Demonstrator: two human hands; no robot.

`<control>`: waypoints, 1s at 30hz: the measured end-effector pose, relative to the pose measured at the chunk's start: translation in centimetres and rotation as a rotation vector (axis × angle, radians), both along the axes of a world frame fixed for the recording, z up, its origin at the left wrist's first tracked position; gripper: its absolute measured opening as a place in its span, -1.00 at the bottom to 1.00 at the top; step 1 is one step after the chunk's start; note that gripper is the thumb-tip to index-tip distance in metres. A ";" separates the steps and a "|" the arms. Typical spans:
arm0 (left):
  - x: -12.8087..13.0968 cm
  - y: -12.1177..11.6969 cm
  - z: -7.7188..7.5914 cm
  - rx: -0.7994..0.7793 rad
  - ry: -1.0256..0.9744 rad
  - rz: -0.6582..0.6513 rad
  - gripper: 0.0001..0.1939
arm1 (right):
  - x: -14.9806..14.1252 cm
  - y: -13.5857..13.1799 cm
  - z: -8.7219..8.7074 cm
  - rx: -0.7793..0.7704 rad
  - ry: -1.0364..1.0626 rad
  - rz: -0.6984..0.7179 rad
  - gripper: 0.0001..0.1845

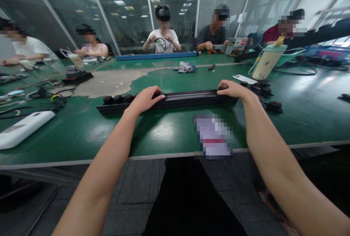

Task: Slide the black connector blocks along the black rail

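Handling the black rail (191, 100) with both hands; it lies crosswise on the green table (164, 134), in front of the person. Left hand (147, 99) is over the rail's left half, thumb and curled fingers pinching a dark left block (158, 93), mostly covered by the fingers. Right hand (232, 89) is near the rail's right end, thumb and fingertips pinching a dark right block (222, 87). Hands well apart, shiny channel of the rail showing between them. Can't tell if either block is seated, fingers hide the undersides

Row of black blocks (118, 99) sits in the rail's left end, left of the left hand. More loose blocks (273, 106) on the table just past the rail's right end

Near side of rail: phone (213, 135), pixelated, by the table edge. Far side of rail, by its right end: white phone (244, 79), with a cream tumbler (269, 62) just beyond. Crumpled gloves or cloth (186, 67) behind the rail's middle, can't tell which. Grey patch (109, 82) behind the rail's left end. White device (27, 128) and tangled cables (56, 99) left of the rail

Across from the rail: five co-workers seated, the middle one behind a long blue bar (158, 57), cable in hand
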State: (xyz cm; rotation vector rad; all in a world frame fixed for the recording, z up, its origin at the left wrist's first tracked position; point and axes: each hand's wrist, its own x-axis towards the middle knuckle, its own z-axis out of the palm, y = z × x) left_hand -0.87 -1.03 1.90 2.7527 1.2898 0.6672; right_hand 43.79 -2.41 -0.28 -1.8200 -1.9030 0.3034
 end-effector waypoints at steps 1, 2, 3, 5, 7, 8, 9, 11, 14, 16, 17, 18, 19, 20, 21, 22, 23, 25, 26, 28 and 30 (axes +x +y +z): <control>0.0 0.0 0.0 0.002 0.000 -0.002 -0.62 | 0.0 0.0 0.0 0.001 -0.006 0.000 -0.64; 0.0 0.0 0.0 0.005 0.000 -0.003 -0.63 | 0.0 0.0 0.0 0.002 -0.010 0.002 -0.64; 0.0 0.0 0.0 0.006 0.000 -0.004 -0.63 | 0.0 0.0 0.0 0.004 -0.013 0.004 -0.65; 0.0 0.0 0.0 0.006 -0.002 -0.002 -0.63 | -0.1 0.0 0.0 0.010 -0.010 0.007 -0.65; 0.0 0.0 0.0 0.005 -0.005 -0.001 -0.63 | -0.1 -0.1 0.0 0.018 -0.002 0.010 -0.65; 0.0 0.0 0.0 0.005 -0.006 -0.003 -0.63 | -0.2 -0.1 0.0 0.020 0.004 0.010 -0.65; 0.0 0.0 -0.1 0.005 -0.008 -0.005 -0.63 | -0.2 -0.2 0.0 0.021 0.011 0.007 -0.65; -0.1 0.1 -0.1 0.005 -0.009 -0.008 -0.63 | -0.3 -0.2 0.0 0.021 0.020 -0.002 -0.64; -0.1 0.1 -0.1 0.009 -0.006 -0.008 -0.61 | -0.4 -0.2 -0.1 0.027 0.024 -0.002 -0.63; -0.1 0.1 -0.1 0.011 -0.003 -0.006 -0.61 | -0.4 -0.2 -0.1 0.031 0.025 0.000 -0.63; -0.1 0.1 -0.1 0.010 -0.002 -0.005 -0.61 | -0.5 -0.2 -0.1 0.031 0.026 0.000 -0.64; -0.1 0.1 -0.1 0.010 0.000 -0.004 -0.61 | -0.5 -0.2 -0.1 0.031 0.029 -0.002 -0.64; -0.1 0.1 -0.1 0.009 0.000 -0.003 -0.61 | -0.4 -0.2 -0.1 0.032 0.031 -0.005 -0.65; -0.1 0.1 -0.1 0.007 0.000 -0.004 -0.61 | -0.4 -0.2 -0.1 0.035 0.033 -0.009 -0.66; -0.1 0.1 0.0 0.006 0.000 -0.005 -0.61 | -0.4 -0.3 -0.1 0.040 0.035 -0.014 -0.67; -0.1 0.1 0.0 0.006 0.000 -0.005 -0.61 | -0.4 -0.3 -0.1 0.047 0.036 -0.018 -0.67; -0.1 0.1 0.0 0.007 0.000 -0.004 -0.61 | -0.4 -0.3 -0.1 0.052 0.036 -0.022 -0.67; -0.1 0.1 0.0 0.009 0.003 -0.001 -0.61 | -0.3 -0.4 -0.1 0.053 0.037 -0.027 -0.67; -0.1 0.1 0.0 0.010 0.003 0.000 -0.61 | -0.3 -0.4 -0.1 0.047 0.038 -0.026 -0.66; -0.1 0.1 0.0 0.007 0.001 -0.002 -0.61 | -0.3 -0.3 -0.1 0.034 0.037 -0.022 -0.66; 0.0 0.1 0.0 0.001 -0.004 -0.006 -0.62 | -0.2 -0.3 -0.1 0.028 0.034 -0.015 -0.65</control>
